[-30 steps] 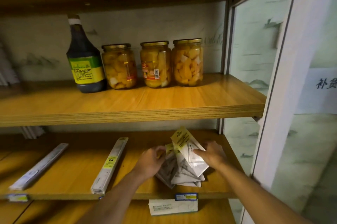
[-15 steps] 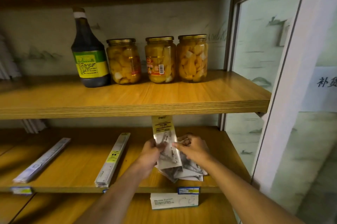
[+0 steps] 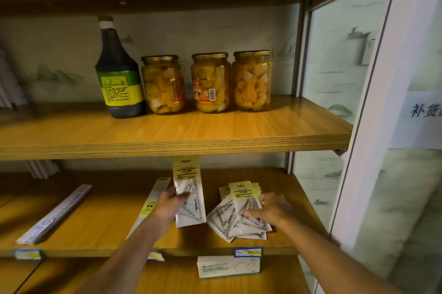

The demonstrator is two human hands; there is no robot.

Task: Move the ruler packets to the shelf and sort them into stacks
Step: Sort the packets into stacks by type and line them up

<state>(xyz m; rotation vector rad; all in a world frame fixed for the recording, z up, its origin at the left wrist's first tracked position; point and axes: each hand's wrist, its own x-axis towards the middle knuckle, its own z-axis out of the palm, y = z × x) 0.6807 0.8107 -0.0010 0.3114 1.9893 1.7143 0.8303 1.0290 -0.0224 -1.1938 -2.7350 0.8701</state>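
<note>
Left hand (image 3: pixel 170 202): lower centre of frame, thumb and fingers pinching one ruler packet (image 3: pixel 190 194) by its left edge. Right hand (image 3: pixel 271 207): lower centre-right, fingers spread and pressed flat on the pile (image 3: pixel 239 217).

Change: half a second ago both hands were together over the pile, the lifted packet held between them. Now that packet is carried off to the left and stands apart from the pile, with bare shelf between. Judged meaning: one packet is separated out and a second stack is being started beside the first; most of the sorting remains.

Packet, held: long axis runs near vertical in frame, yellow header card toward the back of the shelf, clear end with the set square toward the front edge. Lower end at or touching the board; cannot tell which.

Pile: lower shelf (image 3: pixel 95 226), right of centre. Packets fanned and overlapping, yellow headers toward the back, clear ends splayed toward the front. Not squared.

Long rulers, stack one (image 3: pixel 150 202): just left of the left hand, partly hidden by the forearm, axis slanting from front-left to back-right.

Long rulers, stack two (image 3: pixel 55 214): lower left of frame, same slant.

Upper shelf (image 3: pixel 167 133): dark bottle (image 3: pixel 118 73); three fruit jars (image 3: pixel 210 83) in a row to its right.

Below: box (image 3: pixel 228 267) of masks.
</note>
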